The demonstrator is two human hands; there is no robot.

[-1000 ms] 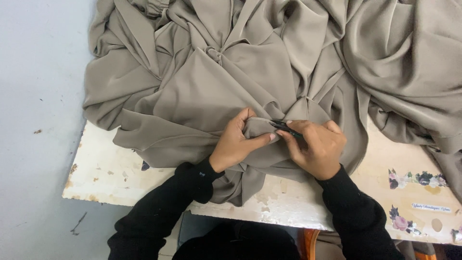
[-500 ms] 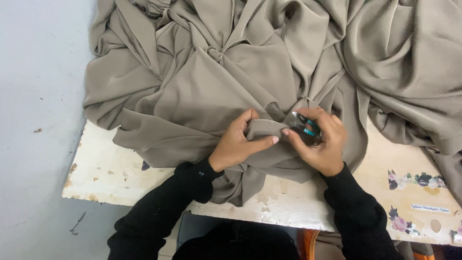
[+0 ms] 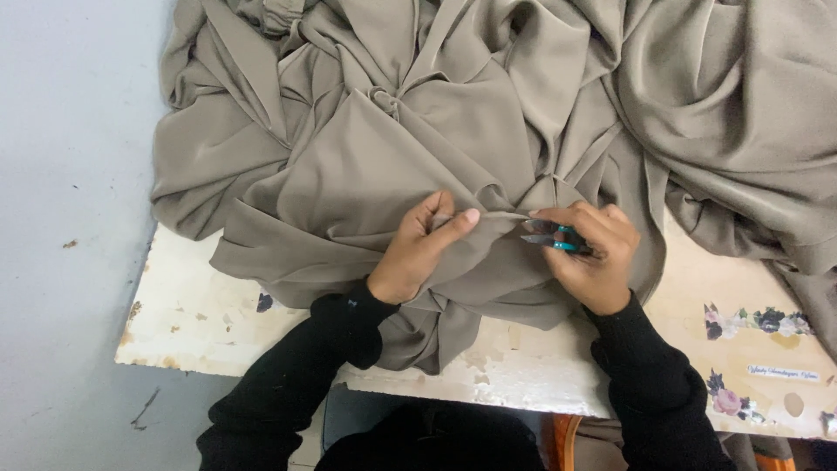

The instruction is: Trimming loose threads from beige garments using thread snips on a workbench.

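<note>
A large heap of taupe-grey fabric (image 3: 453, 131) lies crumpled over a worn white table (image 3: 209, 323). My left hand (image 3: 420, 249) pinches a narrow fold or edge of that fabric near the table's front middle. My right hand (image 3: 588, 253) holds small thread snips with a teal handle (image 3: 551, 241), blades pointing left toward the pinched fold, a few centimetres from my left fingertips. Both my arms wear black sleeves.
The table's paint is chipped, with flower stickers (image 3: 758, 321) on its right part. Grey floor (image 3: 61, 174) lies to the left of the table edge. The fabric covers most of the tabletop and runs off the right side.
My right hand has turned the snips so the blades point left at the fold. My left hand has stretched the fabric edge out toward the right hand.
</note>
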